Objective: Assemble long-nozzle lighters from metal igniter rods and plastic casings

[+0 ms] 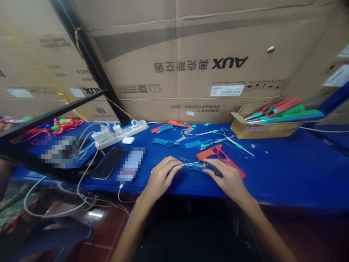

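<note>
In the head view my left hand is closed, its thumb and forefinger pinching the end of thin white wires. The wires run across a blue lighter casing half between my hands. My right hand is closed at the casing's right end, with a dark piece by its fingers; whether that is held too I cannot tell. Right behind lies an orange-red lighter casing, partly covered by my right hand. Further back are blue casing halves and metal lighter tubes with green parts and wires.
A cardboard box of finished-looking lighters stands at the back right. Two phones, a white earbud case and a power strip with cables lie left. A black metal frame rises there. Large cartons back the blue table.
</note>
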A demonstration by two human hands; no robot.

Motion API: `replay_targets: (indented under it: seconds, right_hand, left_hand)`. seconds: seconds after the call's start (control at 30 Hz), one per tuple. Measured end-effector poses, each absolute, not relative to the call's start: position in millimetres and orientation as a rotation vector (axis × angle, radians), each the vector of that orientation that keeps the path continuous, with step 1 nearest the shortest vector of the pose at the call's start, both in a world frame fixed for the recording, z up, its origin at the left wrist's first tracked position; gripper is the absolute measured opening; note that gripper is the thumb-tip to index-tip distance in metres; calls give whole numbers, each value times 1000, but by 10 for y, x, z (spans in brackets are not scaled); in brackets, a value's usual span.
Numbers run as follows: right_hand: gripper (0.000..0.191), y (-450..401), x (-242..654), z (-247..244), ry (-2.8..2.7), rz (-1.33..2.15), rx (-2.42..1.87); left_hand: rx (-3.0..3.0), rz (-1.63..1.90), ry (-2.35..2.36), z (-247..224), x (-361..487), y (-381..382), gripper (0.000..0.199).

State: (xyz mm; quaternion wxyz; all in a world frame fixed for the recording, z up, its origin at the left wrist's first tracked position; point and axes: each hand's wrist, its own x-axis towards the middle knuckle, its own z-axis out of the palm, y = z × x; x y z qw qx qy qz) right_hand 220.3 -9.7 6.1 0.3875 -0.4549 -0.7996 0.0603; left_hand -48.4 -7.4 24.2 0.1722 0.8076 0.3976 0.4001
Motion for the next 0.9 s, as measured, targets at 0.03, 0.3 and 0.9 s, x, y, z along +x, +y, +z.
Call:
replay_targets:
  seconds: [0.03,0.3,0.9]
  right_hand:
    - [29,-99,2182,55,-2010,172,-1141]
    - [23,-86,2097,45,-1927,130,-1139]
    - [15,-96,2064,-25,-2089,73,-1154]
  left_hand:
    - [2276,1151,1140,241,-477,-73,21]
    - [2206,1109,1336,211,-420,66,25]
    - [2495,881,1241,110,-538,353,19]
